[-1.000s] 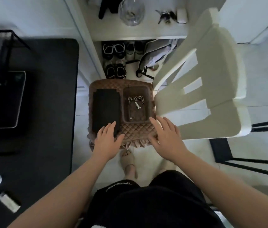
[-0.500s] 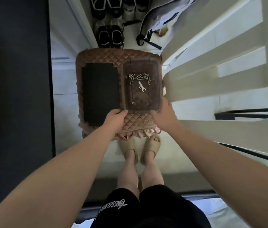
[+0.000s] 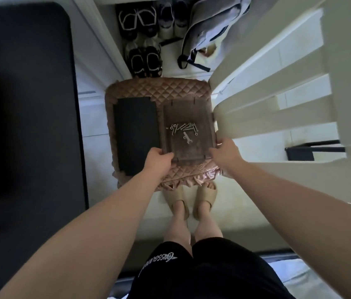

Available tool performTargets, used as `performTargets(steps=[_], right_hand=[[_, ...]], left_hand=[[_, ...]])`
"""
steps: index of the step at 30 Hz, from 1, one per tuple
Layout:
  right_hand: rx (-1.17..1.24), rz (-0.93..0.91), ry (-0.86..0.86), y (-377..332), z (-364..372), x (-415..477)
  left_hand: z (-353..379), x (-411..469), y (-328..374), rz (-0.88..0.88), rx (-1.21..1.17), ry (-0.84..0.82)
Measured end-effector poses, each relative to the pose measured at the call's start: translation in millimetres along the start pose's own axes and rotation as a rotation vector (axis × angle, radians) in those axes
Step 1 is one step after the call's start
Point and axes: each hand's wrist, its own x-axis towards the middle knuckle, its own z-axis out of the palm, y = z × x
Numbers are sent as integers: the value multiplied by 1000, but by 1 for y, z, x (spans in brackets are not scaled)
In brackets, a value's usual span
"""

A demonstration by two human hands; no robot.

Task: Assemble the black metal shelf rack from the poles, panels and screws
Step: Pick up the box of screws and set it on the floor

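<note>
Far left: black table [image 3: 30, 104], matte flat top with a rounded far corner.

Centre: stool cushion [image 3: 159, 87], brown fabric with diamond quilting and a ruffled skirt along the near edge.
- Black panel [image 3: 135, 132] lies flat on the left half of the cushion. It is a matte, dark rectangle with rounded corners; its long axis runs near to far, away from the person.
- Left hand [image 3: 158, 158]: fingers curled round the near-left corner of the tray [image 3: 200, 113], knuckles up, just beside the near-right part of the panel.
- The tray is see-through brown-tinted plastic, rectangular with low walls, over the right half of the cushion; long axis near to far. Cannot tell whether it rests on the cushion or is raised off it.
- Screws [image 3: 183, 127]: small bright metal pieces bunched in a left-to-right row at mid-tray, most shanks slanted.
- Wrench [image 3: 187, 138]: small, flat and silvery, just nearer than the screws, with its long axis slanted roughly near to far.
- Right hand [image 3: 226, 152]: gripping the tray's near-right corner, fingers wrapped over the right wall.

Beyond the stool: pairs of shoes [image 3: 144, 59] in a low cabinet and a grey bag [image 3: 211, 24] to their right.

Right: white chair [image 3: 278, 104], smooth plastic with a slatted back, close against the tray's right side.
</note>
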Motion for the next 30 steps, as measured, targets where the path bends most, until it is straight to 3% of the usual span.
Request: performTargets(steps=[5,8,14,23,30], right_hand=[[80,-35,-30,-4,-18,-39],[146,-51,-22,-7,-30,-66],[340,-191,42,-31,-67,-124],[500,-498,271,-86,-143,-205],[654,-607,483,-78,-206,-260]], left_hand=[[-12,-55,5,-39,-70,15],[-23,-89,7,27,-35,33],[-47,-155,32,286,5,129],[-67,-245,109,724,-13,118],[-39,-306,158,986,-22,9]])
